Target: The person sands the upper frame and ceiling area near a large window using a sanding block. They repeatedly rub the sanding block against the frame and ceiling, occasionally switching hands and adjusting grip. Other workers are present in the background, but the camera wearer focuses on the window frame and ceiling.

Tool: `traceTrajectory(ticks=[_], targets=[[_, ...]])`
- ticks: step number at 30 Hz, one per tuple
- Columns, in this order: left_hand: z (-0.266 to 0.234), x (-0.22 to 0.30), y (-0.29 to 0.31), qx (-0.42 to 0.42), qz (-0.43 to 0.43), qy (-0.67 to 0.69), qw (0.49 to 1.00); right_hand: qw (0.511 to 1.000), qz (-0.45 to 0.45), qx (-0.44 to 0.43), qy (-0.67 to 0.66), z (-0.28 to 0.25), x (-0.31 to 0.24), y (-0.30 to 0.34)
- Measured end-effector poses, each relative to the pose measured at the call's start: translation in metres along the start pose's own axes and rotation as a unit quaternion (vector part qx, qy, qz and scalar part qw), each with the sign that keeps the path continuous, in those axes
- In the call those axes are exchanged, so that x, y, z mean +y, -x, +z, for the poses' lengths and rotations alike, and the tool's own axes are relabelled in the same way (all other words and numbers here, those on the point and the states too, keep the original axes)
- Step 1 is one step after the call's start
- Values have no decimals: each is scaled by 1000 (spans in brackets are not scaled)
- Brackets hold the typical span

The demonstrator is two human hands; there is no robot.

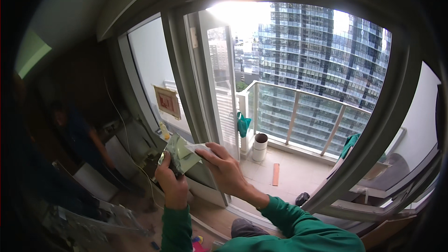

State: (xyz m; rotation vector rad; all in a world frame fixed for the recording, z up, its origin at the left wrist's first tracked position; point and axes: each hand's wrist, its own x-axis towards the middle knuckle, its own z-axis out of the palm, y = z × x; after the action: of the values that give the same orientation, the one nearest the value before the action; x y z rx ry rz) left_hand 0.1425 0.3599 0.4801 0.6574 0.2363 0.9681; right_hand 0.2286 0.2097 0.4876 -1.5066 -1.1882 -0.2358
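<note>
In front of me my left hand (171, 180) is closed around a crumpled silvery foil packet (176, 145), its thumb pressed to the side. A flat pale green piece (188, 162) sits against the packet, between my two hands. My right hand (226, 168) pinches a thin whitish strip (192, 147) that reaches toward the packet; whether it is paper or plastic I cannot tell. Both my forearms are in green sleeves.
A sliding door frame (176, 65) stands just beyond my hands. Past it lies a balcony with a white cylinder (260, 147), an orange strip (276, 174) and a glass railing (298, 107). A yellow bottle (164, 130) stands on the ledge. A co-worker (88, 135) is at the left.
</note>
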Motion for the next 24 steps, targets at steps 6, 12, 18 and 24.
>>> traceTrajectory(ticks=[6,12,18,24], targets=[[23,27,2,12,-61,-17,998,987,-20,-149,58,-26,46,13],[28,55,-19,-49,-43,-70,995,979,86,38,-178,-33,91,9],[42,66,-32,-10,-52,-132,990,957,148,80,-236,-21,117,19],[49,57,-47,65,-33,-181,981,928,212,79,-296,3,141,30]])
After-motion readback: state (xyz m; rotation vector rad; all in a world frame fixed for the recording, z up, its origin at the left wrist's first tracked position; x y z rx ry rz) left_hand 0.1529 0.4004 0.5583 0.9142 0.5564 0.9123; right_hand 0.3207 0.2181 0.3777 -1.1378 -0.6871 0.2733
